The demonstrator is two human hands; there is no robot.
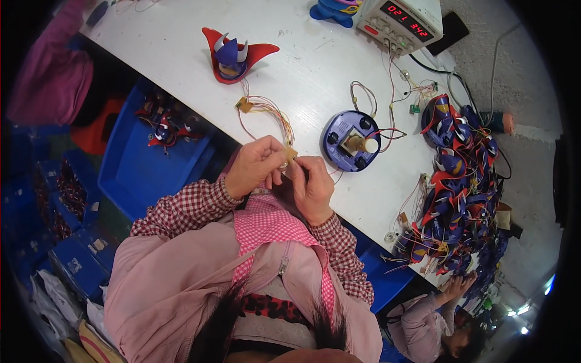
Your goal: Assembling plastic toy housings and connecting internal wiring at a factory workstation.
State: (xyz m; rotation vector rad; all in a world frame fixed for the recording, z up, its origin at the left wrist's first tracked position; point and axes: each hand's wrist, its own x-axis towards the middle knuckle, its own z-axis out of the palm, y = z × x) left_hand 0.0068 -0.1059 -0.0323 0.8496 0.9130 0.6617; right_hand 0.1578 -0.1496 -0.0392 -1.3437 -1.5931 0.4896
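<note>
Head view: left hand (257,164) and right hand (313,189) pinch a board (291,153), wires (285,124) arcing away leftward. White table (302,75) ahead; grey wall (532,160) right.

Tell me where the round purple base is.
In the head view, the round purple base lies on the white table, right of centre, just beyond and to the right of the person's right hand.

One o'clock: pale power supply (402,24), red display lit, on counter (302,60); black slab (451,31) just beside. Ten: pink sleeve (51,91). Eight: blue crates (75,257). Half past four: co-worker (417,333).
</note>
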